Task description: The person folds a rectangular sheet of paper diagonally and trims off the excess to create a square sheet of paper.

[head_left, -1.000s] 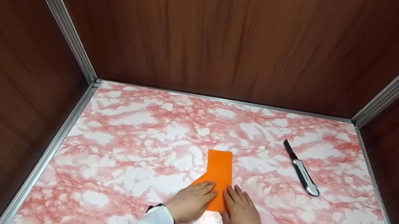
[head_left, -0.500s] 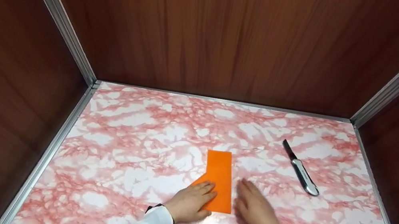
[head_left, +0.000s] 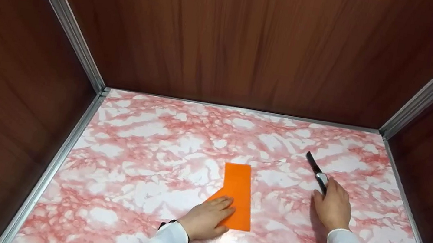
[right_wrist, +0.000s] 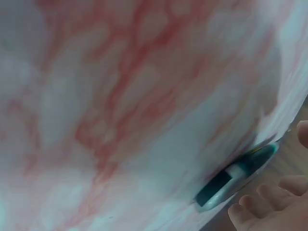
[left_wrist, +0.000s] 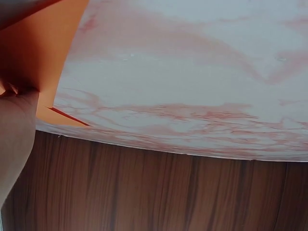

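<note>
Left hand point(head_left: 206, 220) flat, fingers straight, pressing near-left corner of folded orange paper rectangle point(head_left: 238, 193) at centre of pink-white marbled tabletop point(head_left: 157, 160). Right hand point(head_left: 333, 205) over handle of silver utility knife with black blade point(head_left: 316, 168), well right of paper; fingers spread in wrist view, grip not closed.

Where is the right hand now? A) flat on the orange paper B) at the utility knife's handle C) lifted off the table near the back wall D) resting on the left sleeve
B: the right hand lies over the handle of the utility knife, whose dark blade sticks out beyond the fingers, while only the left hand rests on the orange paper.
</note>
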The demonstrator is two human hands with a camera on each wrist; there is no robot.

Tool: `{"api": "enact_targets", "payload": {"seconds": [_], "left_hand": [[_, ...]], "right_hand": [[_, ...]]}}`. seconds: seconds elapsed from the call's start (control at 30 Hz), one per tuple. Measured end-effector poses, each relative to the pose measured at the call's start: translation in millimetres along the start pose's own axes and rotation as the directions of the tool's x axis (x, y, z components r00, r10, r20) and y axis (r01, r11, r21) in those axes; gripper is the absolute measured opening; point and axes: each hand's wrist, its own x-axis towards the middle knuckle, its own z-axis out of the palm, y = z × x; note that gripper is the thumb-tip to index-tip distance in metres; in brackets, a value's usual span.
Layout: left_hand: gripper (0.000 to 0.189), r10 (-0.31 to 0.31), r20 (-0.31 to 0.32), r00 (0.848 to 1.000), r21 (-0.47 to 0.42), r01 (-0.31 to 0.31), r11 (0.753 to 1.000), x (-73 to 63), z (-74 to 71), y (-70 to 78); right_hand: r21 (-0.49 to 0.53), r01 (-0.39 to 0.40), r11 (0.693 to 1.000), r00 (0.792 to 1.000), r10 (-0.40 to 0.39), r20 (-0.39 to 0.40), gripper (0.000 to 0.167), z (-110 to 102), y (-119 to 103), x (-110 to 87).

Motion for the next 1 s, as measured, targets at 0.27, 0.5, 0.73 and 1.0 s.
{"api": "enact_targets", "payload": {"seconds": [0.27,0.5,0.73,1.0], "left_hand": [[0.06,-0.003,0.014,1.0,-0.012,0.003,1.0,1.9,0.9,0.8],[0.059,-0.013,0.012,1.0,-0.024,0.014,1.0,2.6,0.4,0.1],[0.056,-0.038,0.025,0.999,-0.041,0.039,0.998,2.2,-1.7,-0.1],[0.055,-0.015,-0.012,1.0,-0.016,0.015,1.0,3.2,-0.5,-0.5]], "right_hand": [[-0.072,-0.119,0.99,0.993,0.12,0.007,0.058,4,4,8.7],[-0.044,-0.155,0.987,0.988,0.154,-0.008,0.051,8,2,9.7],[-0.005,-0.149,0.989,0.989,0.149,0.012,0.042,12,-3,0.2],[0.113,-0.041,0.993,0.999,0.044,-0.028,0.046,20,-18,-25.0]]}}
